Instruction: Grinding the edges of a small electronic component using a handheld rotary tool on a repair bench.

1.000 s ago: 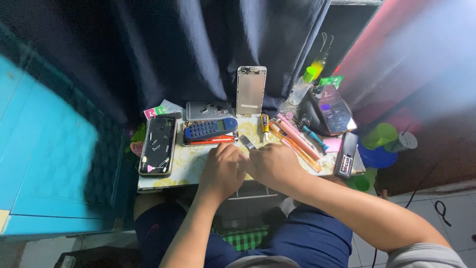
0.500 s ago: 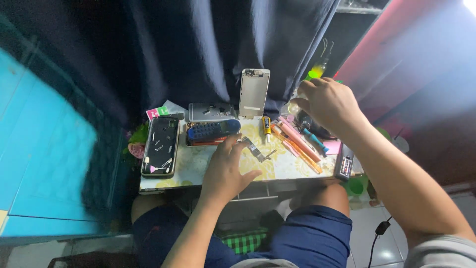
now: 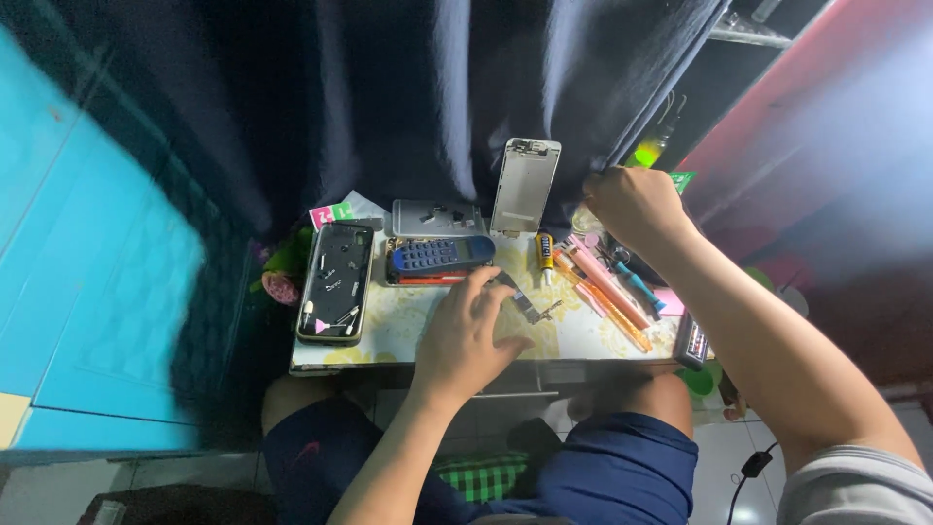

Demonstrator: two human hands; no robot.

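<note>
Left hand (image 3: 473, 331) lies spread, fingers on a small dark part (image 3: 520, 297) on the table (image 3: 408, 326). Right hand (image 3: 634, 206) is fisted near the curtain (image 3: 389, 107); contents indiscernible. A pink-green card (image 3: 330, 214) lies behind the black tray (image 3: 335, 282).

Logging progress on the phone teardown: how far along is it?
Done: the phone frame stands stripped against the curtain, and small parts lie on the dark tray. In hand: the left hand rests by a small board; the right hand is closed above the tools. Reassembly looks unstarted.
</note>
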